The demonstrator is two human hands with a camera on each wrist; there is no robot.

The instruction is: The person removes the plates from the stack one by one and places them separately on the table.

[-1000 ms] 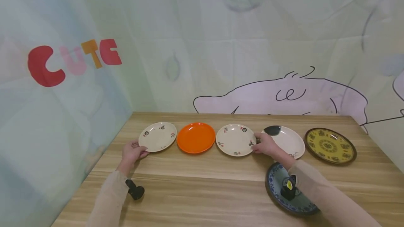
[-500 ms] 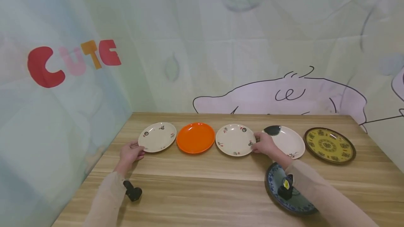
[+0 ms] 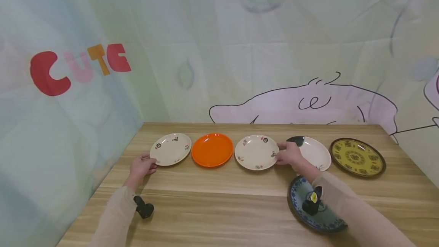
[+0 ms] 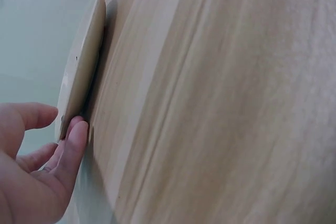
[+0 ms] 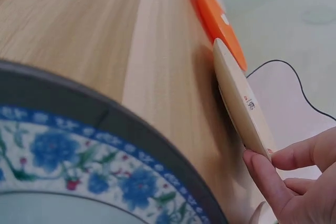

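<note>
At the left end of a row, my left hand (image 3: 141, 166) is at the near-left rim of a cream plate (image 3: 171, 149) with small printed motifs. In the left wrist view its fingertips lie on both sides of the rim, one finger under it. My right hand (image 3: 290, 155) pinches the right rim of a matching cream plate (image 3: 256, 152); the right wrist view shows the thumb and fingers on either side of that edge. Between these two sits an orange plate (image 3: 212, 150). Behind my right hand lies a white plate (image 3: 313, 153) with a black patch, partly covered.
A yellow plate (image 3: 358, 157) with a dark rim ends the row at the right. Nearer me, a blue-patterned plate (image 3: 298, 209) lies under my right forearm, partly hidden. The wooden table (image 3: 219, 216) meets a printed curtain (image 3: 192, 68) at the back and left.
The right-hand cream plate has shifted slightly right with my right hand, widening its gap from the orange plate. My left hand has drawn back a little to the left.
</note>
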